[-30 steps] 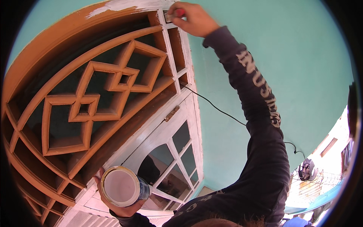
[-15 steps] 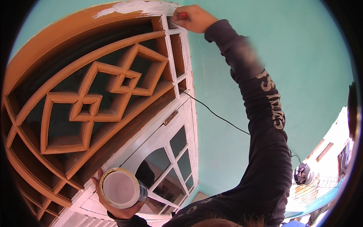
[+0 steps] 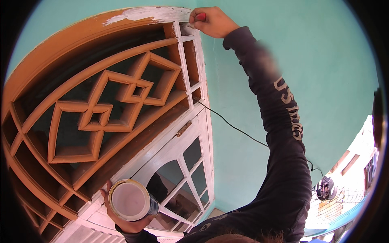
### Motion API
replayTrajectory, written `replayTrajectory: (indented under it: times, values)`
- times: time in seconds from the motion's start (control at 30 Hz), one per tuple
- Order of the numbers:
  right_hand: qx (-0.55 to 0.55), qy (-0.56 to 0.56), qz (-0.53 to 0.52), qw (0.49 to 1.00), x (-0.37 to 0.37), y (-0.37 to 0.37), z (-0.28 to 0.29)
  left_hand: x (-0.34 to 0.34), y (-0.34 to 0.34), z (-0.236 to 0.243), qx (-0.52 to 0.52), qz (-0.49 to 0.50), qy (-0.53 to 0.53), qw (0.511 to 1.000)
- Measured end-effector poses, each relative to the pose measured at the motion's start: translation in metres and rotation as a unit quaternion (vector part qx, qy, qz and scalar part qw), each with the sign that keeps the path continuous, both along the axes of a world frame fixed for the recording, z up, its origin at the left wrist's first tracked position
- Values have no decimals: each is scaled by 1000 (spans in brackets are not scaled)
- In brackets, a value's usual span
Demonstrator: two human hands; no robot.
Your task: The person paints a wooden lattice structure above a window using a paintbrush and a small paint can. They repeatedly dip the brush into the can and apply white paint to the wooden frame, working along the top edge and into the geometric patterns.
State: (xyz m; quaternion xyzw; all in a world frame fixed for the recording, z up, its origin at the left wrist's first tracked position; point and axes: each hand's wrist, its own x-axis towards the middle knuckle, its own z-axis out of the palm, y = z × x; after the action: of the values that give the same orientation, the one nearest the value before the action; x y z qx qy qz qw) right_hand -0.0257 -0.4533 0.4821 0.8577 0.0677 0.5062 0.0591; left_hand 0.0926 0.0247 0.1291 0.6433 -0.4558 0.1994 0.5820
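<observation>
By the white frame (image 3: 162, 14), right fingers (image 3: 201, 26) grip a brush (image 3: 201, 16), left fingers (image 3: 105, 197) a can (image 3: 131, 201), mouth foremost, long axis receding rightward.

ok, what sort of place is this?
Probably a house entrance, perhaps a porch or courtyard: a paned white door, a partly whitened wooden arch above it, and bright daylight beyond the green wall at right.

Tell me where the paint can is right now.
In the head view, the paint can is low and left of centre, held in the left hand, in front of the white door.
</observation>
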Motion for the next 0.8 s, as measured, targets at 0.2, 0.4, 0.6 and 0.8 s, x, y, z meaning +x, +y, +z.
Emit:
replayTrajectory:
  times: [0.2, 0.4, 0.6, 0.8]
  values:
    - [8, -21, -43, 999, 12, -8, -11, -5, -6, 5, -9, -6, 19, 1000]
    - [-24, -68, -11, 997, -1, 1, -3, -10, -3, 11, 10, 14, 18, 1000]
    - [-10, -83, -58, 995, -8, 2, -11, -13, -4, 16, -2, 16, 18, 1000]
    - [-77, -100, -7, 992, 6, -8, -16, -20, -12, 21, -29, 3, 47, 998]
